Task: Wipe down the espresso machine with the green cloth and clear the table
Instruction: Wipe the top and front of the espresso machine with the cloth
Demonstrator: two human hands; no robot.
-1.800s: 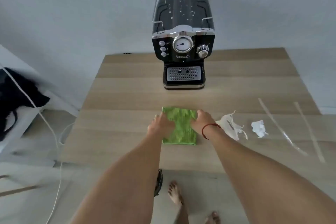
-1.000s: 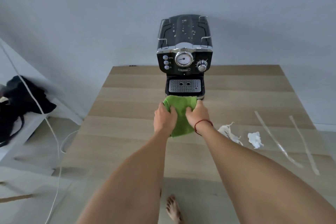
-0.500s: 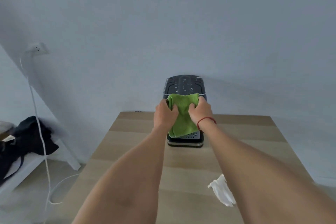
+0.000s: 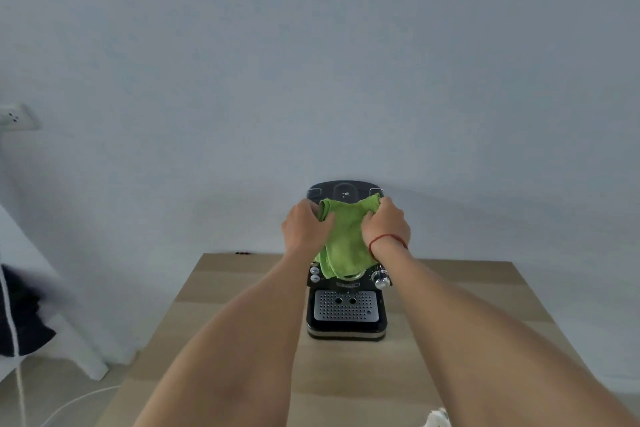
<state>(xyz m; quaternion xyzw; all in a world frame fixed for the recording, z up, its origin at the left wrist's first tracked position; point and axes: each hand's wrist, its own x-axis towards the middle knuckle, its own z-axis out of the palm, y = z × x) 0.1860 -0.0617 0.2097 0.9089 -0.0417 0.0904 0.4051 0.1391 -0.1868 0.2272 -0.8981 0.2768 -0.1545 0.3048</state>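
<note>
A black espresso machine (image 4: 346, 315) stands at the far middle of the wooden table (image 4: 221, 298), against the wall. The green cloth (image 4: 344, 243) lies draped over the machine's top and hangs down over its front dial. My left hand (image 4: 304, 227) grips the cloth's left upper edge and my right hand (image 4: 386, 227), with a red string at the wrist, grips its right upper edge. Both hands rest on the machine's top. The silver drip grate and the right knob (image 4: 381, 279) stay uncovered.
A scrap of white crumpled paper (image 4: 438, 419) shows at the bottom edge of the table. On the left are a white cable (image 4: 15, 340), a dark bag (image 4: 24, 315) on a white shelf, and a wall socket (image 4: 15, 117).
Both hands lifted the green cloth off the table, carried it away from me and up, and laid it over the machine's top. The view tilted upward, hiding most of the scraps on the table.
</note>
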